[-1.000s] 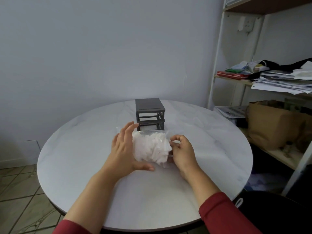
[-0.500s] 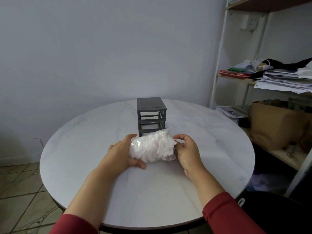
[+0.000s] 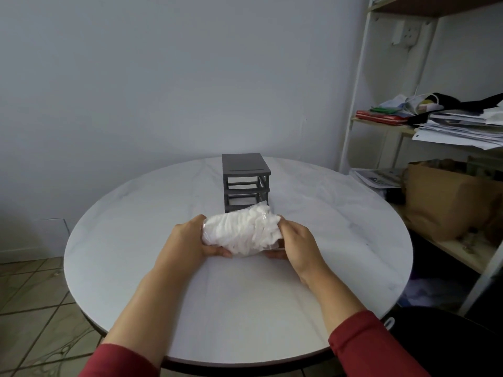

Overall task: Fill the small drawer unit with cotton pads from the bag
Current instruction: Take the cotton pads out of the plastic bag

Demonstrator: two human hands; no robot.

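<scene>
Head view: left hand (image 3: 187, 242) and right hand (image 3: 298, 240) grip bag (image 3: 242, 231) of cotton pads, just before drawer unit (image 3: 245, 180) on bench (image 3: 136, 240).

Wall (image 3: 163, 77): plain pale blue-grey paint, softly and evenly lit from where I watch.
Floor (image 3: 30, 289): tan tiles laid diagonally, lower left.
Table (image 3: 130, 240): round, white marbled top.
Shelving (image 3: 356, 91): white-framed unit on the right, with stacked papers (image 3: 457, 126) above and a brown paper bag (image 3: 446, 202) below.
Socket (image 3: 405, 34): white, on the wall behind the shelving.
</scene>
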